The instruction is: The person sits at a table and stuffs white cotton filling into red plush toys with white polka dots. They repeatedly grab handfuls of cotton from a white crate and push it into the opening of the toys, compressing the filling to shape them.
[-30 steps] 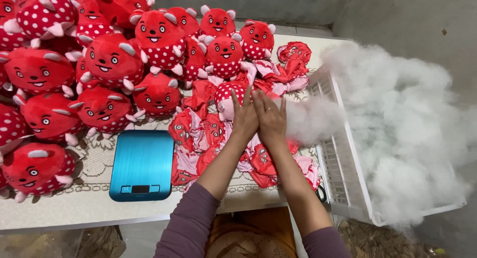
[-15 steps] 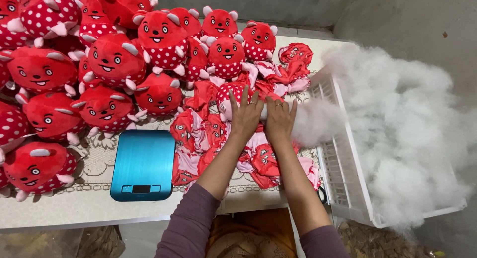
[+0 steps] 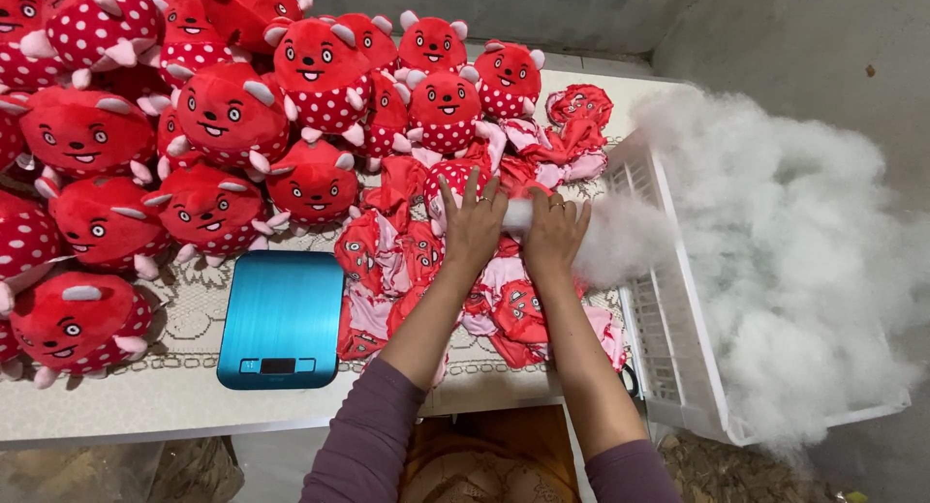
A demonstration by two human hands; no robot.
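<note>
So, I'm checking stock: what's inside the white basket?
The white basket holds loose white stuffing, heaped above its rim and spilling toward the right hand. Anything beneath the stuffing is covered.

A pale table (image 3: pixel 145 411) with a lace-patterned cover carries a crowd of stuffed red plush toys (image 3: pixel 218 116), a heap of flat unstuffed red skins (image 3: pixel 387 261), and 1 blue kitchen scale (image 3: pixel 281 319) near its front edge.

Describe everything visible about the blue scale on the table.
The scale is a flat, rounded rectangle with a glossy, brushed-looking blue top and a small dark display strip near its front edge. It lies level near the front edge of the table, with nothing on it. Stuffed red toys sit behind and left of it, flat toy skins to its right. Neither hand touches it.
</note>
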